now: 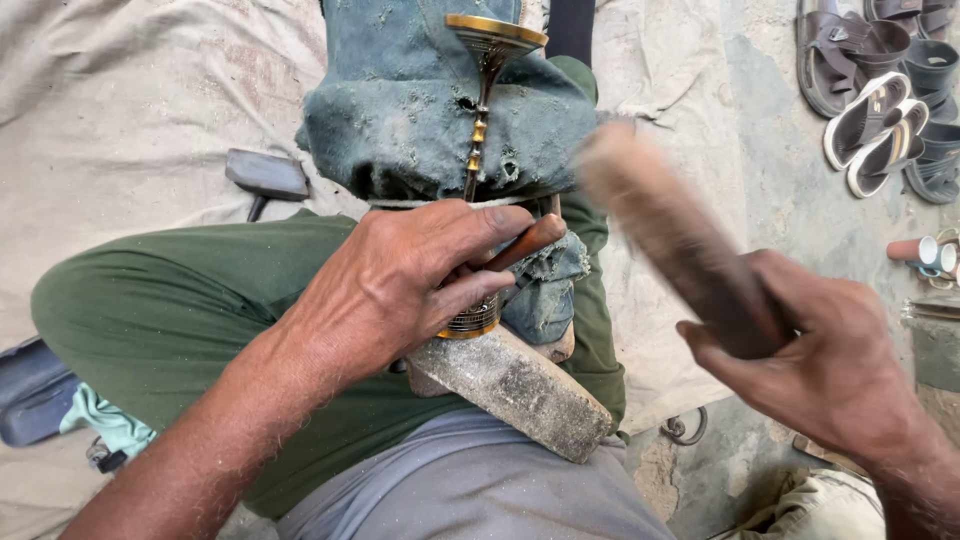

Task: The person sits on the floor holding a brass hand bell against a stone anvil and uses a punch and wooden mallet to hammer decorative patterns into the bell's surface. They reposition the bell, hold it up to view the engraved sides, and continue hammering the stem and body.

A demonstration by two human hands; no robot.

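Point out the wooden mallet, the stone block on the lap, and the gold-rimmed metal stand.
wooden mallet [672, 232], head view, on the blurred shaft above the right hand.
stone block [520, 390], head view, on its grey top face.
gold-rimmed metal stand [496, 32], head view, on the flared gold rim at the top.

A pale, stained cloth sheet [130, 110] covers most of the ground and serves as the landmark here. It lies creased and rumpled, with faint reddish marks near its upper left. To the right of the sheet, bare grey concrete floor [790, 190] shows, rough and mottled. On that floor, at the far upper right from the sheet, a cluster of sandals [880, 90] lies in dark brown and white tones, some overlapping. Just below them, small cylindrical spools [915, 250] rest near the frame edge. On the sheet itself, toward its upper middle, sits a small dark flat tool [268, 175]. Daylight is soft and even.
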